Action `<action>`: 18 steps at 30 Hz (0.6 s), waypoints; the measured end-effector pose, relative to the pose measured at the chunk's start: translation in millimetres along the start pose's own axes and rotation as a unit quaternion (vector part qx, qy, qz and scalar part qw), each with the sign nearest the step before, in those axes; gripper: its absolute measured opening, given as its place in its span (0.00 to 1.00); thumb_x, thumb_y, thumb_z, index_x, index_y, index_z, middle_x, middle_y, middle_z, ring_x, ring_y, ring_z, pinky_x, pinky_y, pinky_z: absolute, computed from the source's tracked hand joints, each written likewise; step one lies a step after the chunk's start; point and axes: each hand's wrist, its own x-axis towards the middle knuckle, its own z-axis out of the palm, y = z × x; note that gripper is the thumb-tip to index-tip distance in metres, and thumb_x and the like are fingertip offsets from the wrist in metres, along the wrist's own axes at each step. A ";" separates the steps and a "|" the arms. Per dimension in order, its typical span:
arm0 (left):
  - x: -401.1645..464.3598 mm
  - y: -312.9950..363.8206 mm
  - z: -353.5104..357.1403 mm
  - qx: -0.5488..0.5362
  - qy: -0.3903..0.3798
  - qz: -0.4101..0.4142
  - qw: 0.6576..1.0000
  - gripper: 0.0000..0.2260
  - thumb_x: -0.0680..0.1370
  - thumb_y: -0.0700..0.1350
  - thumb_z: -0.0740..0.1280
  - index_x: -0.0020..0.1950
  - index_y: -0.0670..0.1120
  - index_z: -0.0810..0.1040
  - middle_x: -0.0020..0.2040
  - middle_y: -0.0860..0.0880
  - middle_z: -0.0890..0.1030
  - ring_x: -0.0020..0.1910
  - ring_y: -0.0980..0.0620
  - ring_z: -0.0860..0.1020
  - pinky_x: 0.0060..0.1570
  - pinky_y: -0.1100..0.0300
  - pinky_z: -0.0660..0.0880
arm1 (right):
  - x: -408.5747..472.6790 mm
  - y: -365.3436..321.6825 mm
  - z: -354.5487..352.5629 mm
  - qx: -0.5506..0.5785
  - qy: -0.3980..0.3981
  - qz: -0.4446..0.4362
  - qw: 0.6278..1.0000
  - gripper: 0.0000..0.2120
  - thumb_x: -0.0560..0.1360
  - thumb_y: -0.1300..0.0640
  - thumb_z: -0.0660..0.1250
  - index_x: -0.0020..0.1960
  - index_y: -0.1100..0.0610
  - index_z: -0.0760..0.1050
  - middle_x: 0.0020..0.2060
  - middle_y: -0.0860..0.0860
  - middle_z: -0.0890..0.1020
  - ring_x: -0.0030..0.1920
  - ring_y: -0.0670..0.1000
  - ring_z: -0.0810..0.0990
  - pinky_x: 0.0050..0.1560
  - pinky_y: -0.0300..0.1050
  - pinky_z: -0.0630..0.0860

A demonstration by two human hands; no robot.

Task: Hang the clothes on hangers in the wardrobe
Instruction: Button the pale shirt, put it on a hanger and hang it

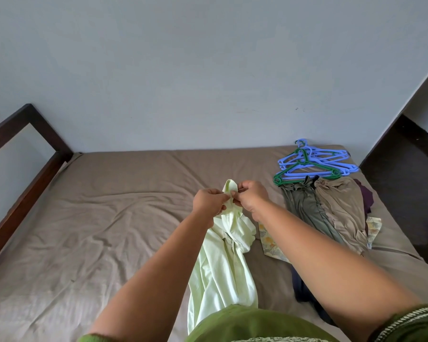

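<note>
A pale green shirt [223, 267] hangs from both my hands over the bed. My left hand [209, 202] grips its collar from the left. Close beside it, my right hand [251, 197] pinches the same collar from the right. A pile of blue hangers with one green hanger [314, 164] lies at the bed's far right. Just in front of it lie an olive garment [304, 208] and a tan garment [341, 208]. No wardrobe is in view.
The bed [109, 218] has a wrinkled brown sheet and a dark wooden frame [22, 149] on the left. A floral cloth [269, 240], a dark blue garment [304, 290] and a purple garment [366, 196] lie at the right. A dark piece of furniture [405, 169] stands beyond.
</note>
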 end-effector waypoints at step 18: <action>3.3 -5.5 3.9 0.053 0.069 0.031 0.996 0.08 0.73 0.44 0.70 0.39 0.39 0.81 0.30 0.46 0.76 0.29 0.49 0.73 0.34 0.59 0.71 | -1.0 -16.9 -7.0 0.027 -0.075 0.001 0.997 0.17 0.71 0.74 0.69 0.55 0.59 0.72 0.45 0.62 0.82 0.40 0.55 0.84 0.43 0.46 0.83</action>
